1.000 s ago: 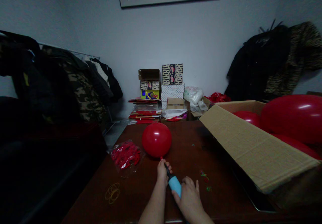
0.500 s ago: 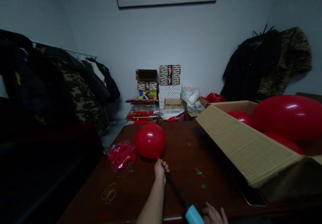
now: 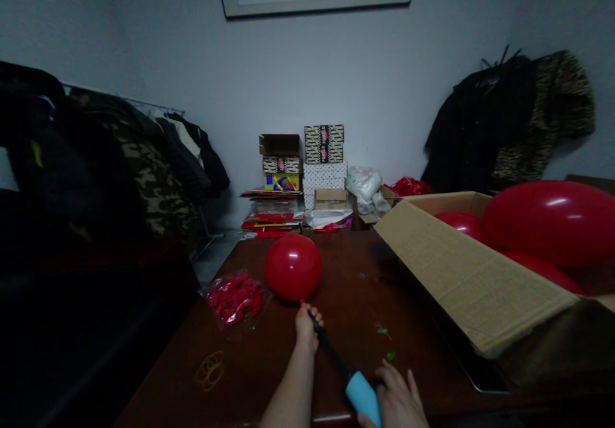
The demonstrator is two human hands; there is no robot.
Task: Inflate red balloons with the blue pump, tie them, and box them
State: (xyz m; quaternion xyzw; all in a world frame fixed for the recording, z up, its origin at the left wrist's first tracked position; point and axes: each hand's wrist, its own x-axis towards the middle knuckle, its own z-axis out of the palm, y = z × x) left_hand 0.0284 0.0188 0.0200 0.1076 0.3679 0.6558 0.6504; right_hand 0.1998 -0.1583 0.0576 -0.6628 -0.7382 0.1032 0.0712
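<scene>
A round red balloon [image 3: 293, 268] stands upright above the table, its neck on the tip of a balloon pump. My left hand [image 3: 306, 327] is closed around the balloon's neck and the top of the pump's black rod. From there the black rod slants down to the right into the pump's light-blue barrel [image 3: 364, 397]. My right hand [image 3: 400, 395] is at that barrel, its thumb on the lower side and its fingers partly extended along the other. Part of the grip is hidden behind the hand and the frame's lower edge.
A clear bag of red balloons [image 3: 235, 296] lies left on the brown table [image 3: 259, 364], near yellow rubber bands [image 3: 210, 370]. Small green scraps [image 3: 383, 332] lie right. An open cardboard box [image 3: 480, 274] with large red balloons [image 3: 552, 223] covers a dark flat device's [image 3: 485, 377] edge.
My right hand and the blue barrel have moved up and left toward my left hand, shortening the visible rod. The balloon has swung slightly right.
</scene>
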